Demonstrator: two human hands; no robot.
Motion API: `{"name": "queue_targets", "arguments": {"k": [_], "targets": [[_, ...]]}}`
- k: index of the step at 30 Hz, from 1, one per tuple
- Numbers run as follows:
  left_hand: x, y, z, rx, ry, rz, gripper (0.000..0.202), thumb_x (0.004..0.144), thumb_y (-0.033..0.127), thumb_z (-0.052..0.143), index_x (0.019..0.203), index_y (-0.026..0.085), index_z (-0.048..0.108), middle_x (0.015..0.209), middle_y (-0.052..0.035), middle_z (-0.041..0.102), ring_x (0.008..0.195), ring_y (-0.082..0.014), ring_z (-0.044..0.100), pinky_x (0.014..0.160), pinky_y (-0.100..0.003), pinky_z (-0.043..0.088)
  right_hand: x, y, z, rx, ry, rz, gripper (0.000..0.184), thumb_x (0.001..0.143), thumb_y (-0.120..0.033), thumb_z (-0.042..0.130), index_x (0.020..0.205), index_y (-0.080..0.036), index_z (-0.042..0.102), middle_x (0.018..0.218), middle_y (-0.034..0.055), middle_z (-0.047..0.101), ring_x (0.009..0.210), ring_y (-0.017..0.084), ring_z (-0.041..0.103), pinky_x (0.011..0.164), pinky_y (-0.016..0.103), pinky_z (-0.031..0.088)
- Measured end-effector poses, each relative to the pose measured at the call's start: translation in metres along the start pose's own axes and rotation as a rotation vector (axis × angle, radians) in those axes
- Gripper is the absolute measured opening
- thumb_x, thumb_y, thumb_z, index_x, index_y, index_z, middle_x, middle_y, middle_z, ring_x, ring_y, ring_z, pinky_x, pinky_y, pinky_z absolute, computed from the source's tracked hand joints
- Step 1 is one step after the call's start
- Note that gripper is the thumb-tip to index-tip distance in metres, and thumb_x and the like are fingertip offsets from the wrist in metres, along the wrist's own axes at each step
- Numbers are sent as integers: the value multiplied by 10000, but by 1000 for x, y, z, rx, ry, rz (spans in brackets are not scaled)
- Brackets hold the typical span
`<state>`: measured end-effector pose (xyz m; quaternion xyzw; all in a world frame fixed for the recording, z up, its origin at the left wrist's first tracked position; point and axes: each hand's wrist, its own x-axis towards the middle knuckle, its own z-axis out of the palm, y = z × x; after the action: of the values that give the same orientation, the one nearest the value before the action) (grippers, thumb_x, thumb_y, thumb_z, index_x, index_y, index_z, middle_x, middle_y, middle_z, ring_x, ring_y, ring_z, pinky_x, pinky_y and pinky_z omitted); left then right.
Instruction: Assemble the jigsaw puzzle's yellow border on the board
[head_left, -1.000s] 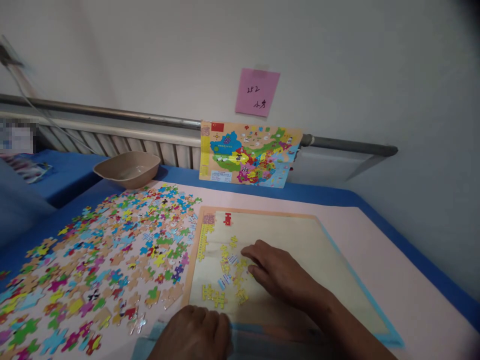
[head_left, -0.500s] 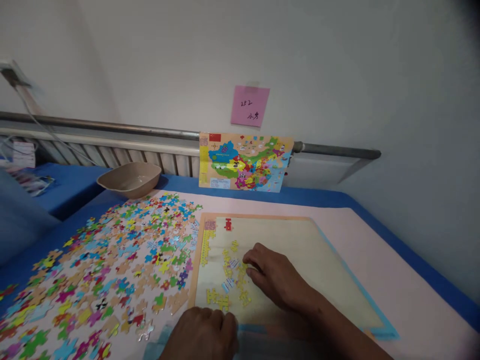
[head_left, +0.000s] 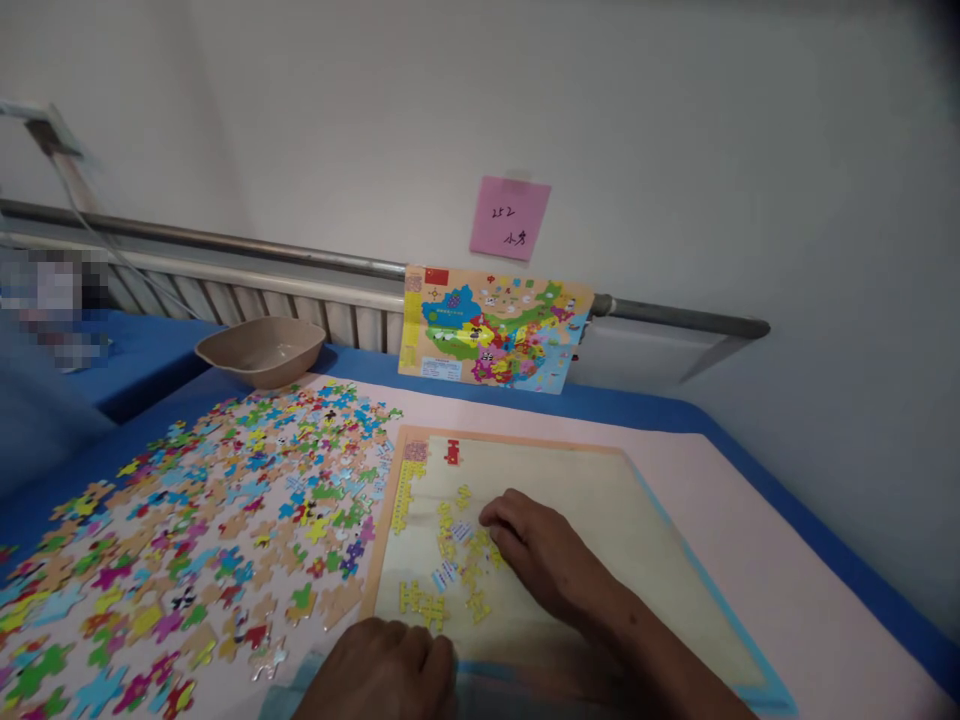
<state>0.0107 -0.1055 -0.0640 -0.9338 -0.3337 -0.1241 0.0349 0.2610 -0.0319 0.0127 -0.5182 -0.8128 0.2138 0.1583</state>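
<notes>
My right hand [head_left: 536, 545] hovers over or rests on the puzzle board [head_left: 592, 520], its fingertips curled together beside a cluster of loose yellow jigsaw pieces [head_left: 472, 575]. Whether a piece is pinched there is hidden. Two pieces with pale blue print [head_left: 445, 575] lie among the yellow ones. My left hand [head_left: 382, 670] is closed at the board's front left corner, fingers folded under and out of sight. Along the board's left edge runs a fitted yellow strip [head_left: 407, 497]. A red piece [head_left: 451, 452] sits near the top left.
Many scattered jigsaw pieces [head_left: 247, 520] cover the pale sheet left of the board. Behind them stands a beige bowl [head_left: 262, 355]. A colourful map picture [head_left: 495, 330] leans on the wall rail, below a pink note [head_left: 510, 218]. Someone's blue sleeve or garment [head_left: 41, 400] shows at far left.
The view has shifted slightly, so the board and pieces sit a little differently in the frame. Both hands keep nearly the same places and finger shapes over the board.
</notes>
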Motion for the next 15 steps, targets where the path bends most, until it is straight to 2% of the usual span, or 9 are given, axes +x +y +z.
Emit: {"name": "queue_targets", "arguments": {"k": [7,12,15], "targets": [[-1,2,-1,-17,-37,-34,230,827,209,757,897,249,541,710,44,709,540,-221,703,482,-293,444,0,1,1,3,-36,41,149,1024,-210,570,1079,-234,706,1096,47,694,979,213,654,841,323,460],[-1,1,-3,-54,-99,-33,222,828,170,752,916,250,564,750,49,727,582,-210,722,511,-281,469,-1,-1,1,-8,-83,18,205,985,-189,622,1154,-250,721,1104,37,684,968,207,646,833,313,438],[-1,1,-4,-46,-91,-39,242,801,181,785,897,249,574,730,49,721,565,-221,719,502,-284,475,0,-2,0,-24,-97,26,225,947,-161,647,1140,-254,714,1092,24,679,965,203,639,840,312,427]]}}
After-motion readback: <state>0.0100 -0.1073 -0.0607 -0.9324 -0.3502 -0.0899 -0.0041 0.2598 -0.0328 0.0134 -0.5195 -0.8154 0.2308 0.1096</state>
